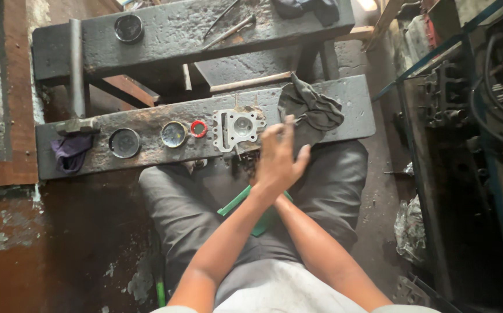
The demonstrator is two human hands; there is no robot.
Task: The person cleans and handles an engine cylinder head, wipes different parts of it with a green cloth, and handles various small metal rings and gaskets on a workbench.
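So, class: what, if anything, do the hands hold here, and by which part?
It cannot be told. The left hand reaches across by the grey rag on the bench, covering the right hand; no grip shows.

Left hand (278,159) sits on top with fingers spread, covering the right hand, so no idea what that one's gripping. Just beyond the fingertips: a grey rag (311,107) draped on the grimy bench (355,98). Just left of the hand, a metal cylinder head gasket (239,128), then a red ring (198,128).
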